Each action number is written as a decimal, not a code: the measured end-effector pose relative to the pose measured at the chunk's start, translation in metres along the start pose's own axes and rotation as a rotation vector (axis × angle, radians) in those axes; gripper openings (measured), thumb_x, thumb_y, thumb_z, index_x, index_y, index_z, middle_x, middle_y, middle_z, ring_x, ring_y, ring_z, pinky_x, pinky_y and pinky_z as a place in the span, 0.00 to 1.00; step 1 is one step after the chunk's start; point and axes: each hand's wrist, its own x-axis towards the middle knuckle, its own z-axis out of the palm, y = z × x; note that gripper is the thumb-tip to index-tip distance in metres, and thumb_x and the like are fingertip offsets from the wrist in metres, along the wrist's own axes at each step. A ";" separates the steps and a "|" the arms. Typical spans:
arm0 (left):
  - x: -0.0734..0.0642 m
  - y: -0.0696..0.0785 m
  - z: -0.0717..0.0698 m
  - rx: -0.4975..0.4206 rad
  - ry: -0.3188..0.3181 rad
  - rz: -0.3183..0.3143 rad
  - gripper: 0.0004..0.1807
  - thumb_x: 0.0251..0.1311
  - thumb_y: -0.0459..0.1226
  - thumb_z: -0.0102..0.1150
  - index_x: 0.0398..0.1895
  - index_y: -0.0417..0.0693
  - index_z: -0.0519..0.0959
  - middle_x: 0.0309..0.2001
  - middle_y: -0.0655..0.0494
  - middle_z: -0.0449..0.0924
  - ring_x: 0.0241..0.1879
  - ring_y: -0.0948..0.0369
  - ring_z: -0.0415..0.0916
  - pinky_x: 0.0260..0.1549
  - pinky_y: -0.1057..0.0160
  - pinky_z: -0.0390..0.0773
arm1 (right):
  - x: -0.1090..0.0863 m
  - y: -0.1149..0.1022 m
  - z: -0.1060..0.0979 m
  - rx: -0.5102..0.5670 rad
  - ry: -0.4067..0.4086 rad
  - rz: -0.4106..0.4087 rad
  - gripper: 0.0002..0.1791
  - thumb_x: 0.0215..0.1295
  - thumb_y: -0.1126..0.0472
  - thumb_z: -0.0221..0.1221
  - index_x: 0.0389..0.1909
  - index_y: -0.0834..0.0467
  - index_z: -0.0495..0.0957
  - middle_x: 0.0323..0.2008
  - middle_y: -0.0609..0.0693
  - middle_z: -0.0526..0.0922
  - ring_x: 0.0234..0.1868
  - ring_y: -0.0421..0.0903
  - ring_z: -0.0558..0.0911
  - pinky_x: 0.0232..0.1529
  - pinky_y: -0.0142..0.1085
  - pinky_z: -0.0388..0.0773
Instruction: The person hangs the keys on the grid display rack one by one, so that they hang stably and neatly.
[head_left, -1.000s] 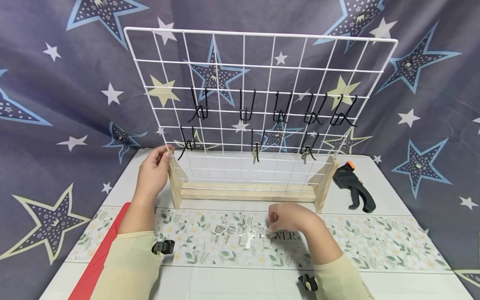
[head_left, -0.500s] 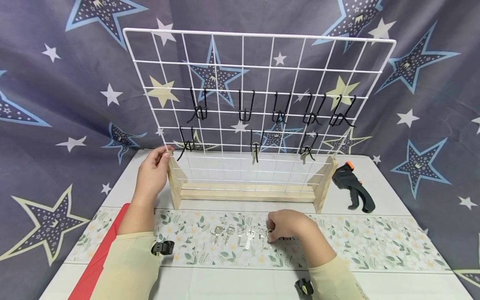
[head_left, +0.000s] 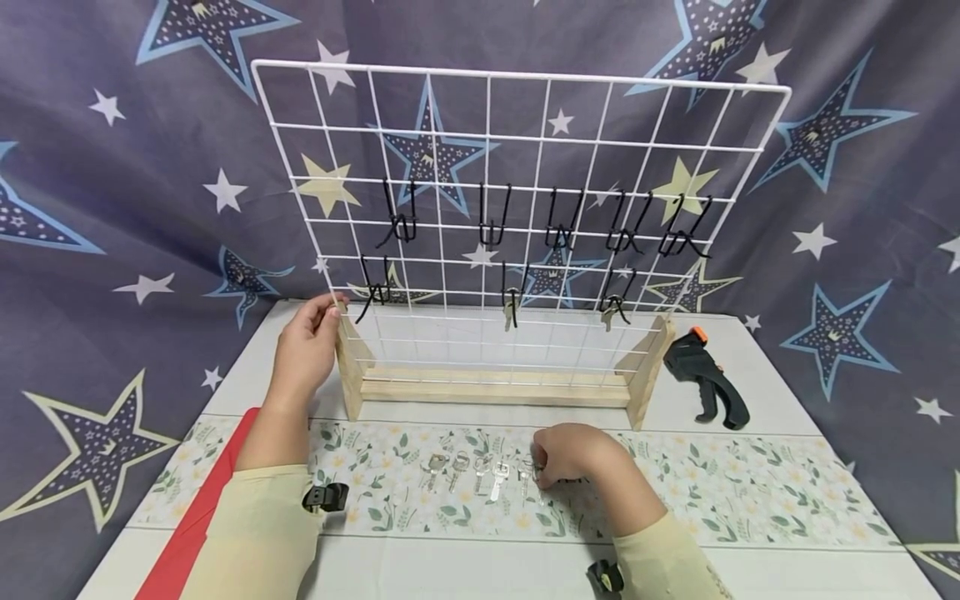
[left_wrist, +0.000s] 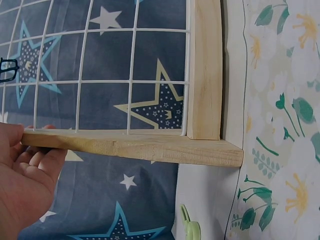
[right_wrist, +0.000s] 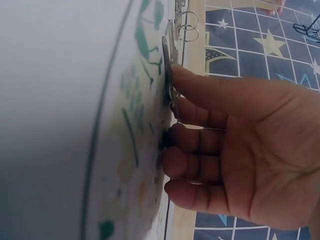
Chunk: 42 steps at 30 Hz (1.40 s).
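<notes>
A white wire grid panel [head_left: 487, 76] leans in a wooden stand [head_left: 495, 392], with several black hooks [head_left: 491, 235] hung on it. A key [head_left: 509, 315] dangles from one lower hook, and another key [head_left: 607, 317] from the hook at lower right. My left hand [head_left: 306, 342] grips the top of the stand's left side board [left_wrist: 150, 150], fingers beneath it in the left wrist view. On the floral strip, my right hand [head_left: 577, 457] pinches a key [right_wrist: 166, 65] at the right end of a row of keys [head_left: 498, 480] with rings; the fingers partly cover it.
A black clamp [head_left: 705, 375] with orange tips lies right of the stand. Under my left forearm runs a red strip [head_left: 197, 517]. A star-patterned curtain [head_left: 135, 233] hangs behind the white table. A light green object [left_wrist: 190, 225] shows low in the left wrist view.
My right hand has come down slightly toward the near side and closed in on the rightmost key. The left hand has stayed on the stand.
</notes>
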 end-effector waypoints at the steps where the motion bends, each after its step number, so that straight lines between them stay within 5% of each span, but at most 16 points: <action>1: 0.000 0.000 0.000 -0.003 -0.002 0.001 0.21 0.76 0.47 0.42 0.65 0.51 0.72 0.63 0.57 0.76 0.63 0.63 0.70 0.63 0.61 0.71 | 0.000 0.000 0.000 0.000 -0.003 0.002 0.12 0.50 0.57 0.73 0.27 0.51 0.77 0.24 0.43 0.77 0.26 0.44 0.73 0.30 0.38 0.72; 18: -0.001 0.000 -0.001 0.023 -0.004 -0.002 0.22 0.76 0.49 0.42 0.65 0.52 0.72 0.63 0.58 0.76 0.61 0.63 0.71 0.62 0.61 0.72 | 0.002 -0.005 0.001 0.022 -0.013 0.017 0.13 0.50 0.61 0.73 0.34 0.54 0.79 0.28 0.45 0.78 0.27 0.44 0.74 0.29 0.39 0.73; 27: -0.001 0.001 0.000 0.019 -0.008 -0.004 0.22 0.76 0.48 0.41 0.66 0.52 0.72 0.63 0.57 0.76 0.63 0.62 0.70 0.64 0.59 0.71 | -0.006 0.000 -0.006 0.083 0.001 -0.021 0.10 0.54 0.62 0.69 0.25 0.52 0.75 0.21 0.46 0.77 0.22 0.44 0.74 0.25 0.37 0.70; 35: -0.001 0.001 -0.001 0.032 -0.007 -0.011 0.21 0.76 0.49 0.41 0.65 0.55 0.73 0.62 0.58 0.76 0.59 0.65 0.71 0.59 0.65 0.73 | -0.012 0.001 -0.019 0.151 -0.009 -0.128 0.10 0.61 0.62 0.65 0.24 0.52 0.74 0.19 0.50 0.81 0.20 0.47 0.78 0.24 0.37 0.72; 42: -0.001 0.001 -0.002 0.032 -0.007 -0.005 0.21 0.75 0.49 0.41 0.65 0.55 0.73 0.62 0.59 0.77 0.59 0.66 0.71 0.58 0.66 0.73 | -0.010 0.002 -0.022 0.173 0.058 -0.239 0.09 0.66 0.63 0.61 0.26 0.52 0.74 0.20 0.51 0.81 0.20 0.44 0.77 0.25 0.37 0.73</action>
